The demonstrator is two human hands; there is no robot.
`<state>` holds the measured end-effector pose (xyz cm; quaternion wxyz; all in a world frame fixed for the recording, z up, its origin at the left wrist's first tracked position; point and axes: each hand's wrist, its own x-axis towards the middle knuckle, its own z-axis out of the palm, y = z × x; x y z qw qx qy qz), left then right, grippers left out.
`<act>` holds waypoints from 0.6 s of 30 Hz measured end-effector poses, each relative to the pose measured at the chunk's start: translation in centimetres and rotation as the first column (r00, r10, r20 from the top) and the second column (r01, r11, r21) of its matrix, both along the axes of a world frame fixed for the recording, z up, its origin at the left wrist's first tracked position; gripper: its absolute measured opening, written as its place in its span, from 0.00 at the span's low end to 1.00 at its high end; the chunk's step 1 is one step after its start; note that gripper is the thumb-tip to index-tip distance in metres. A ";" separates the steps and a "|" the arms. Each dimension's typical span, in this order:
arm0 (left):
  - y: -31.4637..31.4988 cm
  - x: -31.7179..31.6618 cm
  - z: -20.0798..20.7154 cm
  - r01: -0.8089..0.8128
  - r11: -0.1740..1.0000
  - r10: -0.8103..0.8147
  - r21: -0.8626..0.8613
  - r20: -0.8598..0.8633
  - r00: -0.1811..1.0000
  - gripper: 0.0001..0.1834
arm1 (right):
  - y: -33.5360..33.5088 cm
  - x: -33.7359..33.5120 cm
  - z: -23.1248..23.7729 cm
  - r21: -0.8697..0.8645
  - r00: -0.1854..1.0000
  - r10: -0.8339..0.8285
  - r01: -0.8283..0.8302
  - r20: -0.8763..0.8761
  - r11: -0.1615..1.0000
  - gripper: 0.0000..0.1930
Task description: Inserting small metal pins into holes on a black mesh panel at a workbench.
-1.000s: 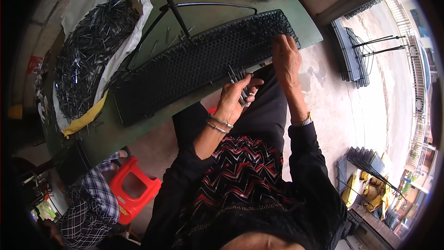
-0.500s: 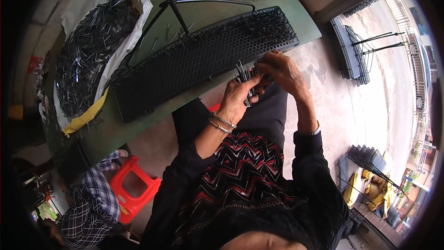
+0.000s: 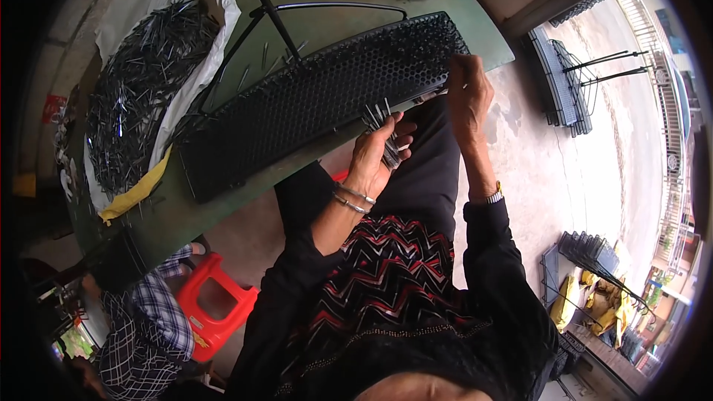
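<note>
Perforated panel, black, long (image 3: 297,104): lies slanting across the table, just beyond the left fingers and under the right fingertips at its near right corner. Honeycomb holes look mostly bare to the left of the fingers; small dark bits crowd the far right end.

Right hand (image 3: 471,96): half a second ago at the left hand's bunch, now back at the panel's corner. Fingers drawn together, curled downward; whether anything is pinched between them, cannot tell.

Left hand (image 3: 371,150): nearly unmoved. Thumb and fingers closed around a bunch of thin rods (image 3: 390,151), tips fanned toward the panel.

Meaning of the change, as judged: the right hand has gone from supply to panel; the left serves as holder, its stock not yet used up.

Loose rods (image 3: 265,56): a few, beyond the panel from the left fingers, on the green table (image 3: 488,33).

White sack (image 3: 137,4), yellow-edged: well left of both hands, open, holding a heap of dark rods (image 3: 141,82).

Black tube frame (image 3: 342,6): beyond the panel, farther out than either hand's fingers.

Red stool (image 3: 241,297): behind and left of the left fingers.
</note>
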<state>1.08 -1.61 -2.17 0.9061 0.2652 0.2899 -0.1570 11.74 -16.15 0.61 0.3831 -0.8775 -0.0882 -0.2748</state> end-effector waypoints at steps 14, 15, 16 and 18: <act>0.0 -0.5 2.2 0.068 0.998 -0.067 -0.004 0.110 0.992 0.12 | 0.5 -0.4 1.7 -0.052 0.992 0.059 -0.065 -0.114 0.997 0.04; 0.0 -0.6 2.2 0.068 0.998 -0.067 -0.003 0.112 0.991 0.12 | 0.4 -0.3 1.9 -0.052 0.992 0.059 -0.065 -0.111 0.997 0.04; -0.1 -0.7 2.1 0.074 0.997 -0.072 -0.011 0.126 0.989 0.11 | 0.2 -0.1 2.1 -0.079 0.989 0.097 -0.106 -0.115 0.991 0.04; -0.2 -0.8 2.2 0.081 0.997 -0.077 -0.018 0.144 0.987 0.11 | 0.1 0.2 1.9 -0.106 0.984 0.134 -0.146 -0.115 0.984 0.03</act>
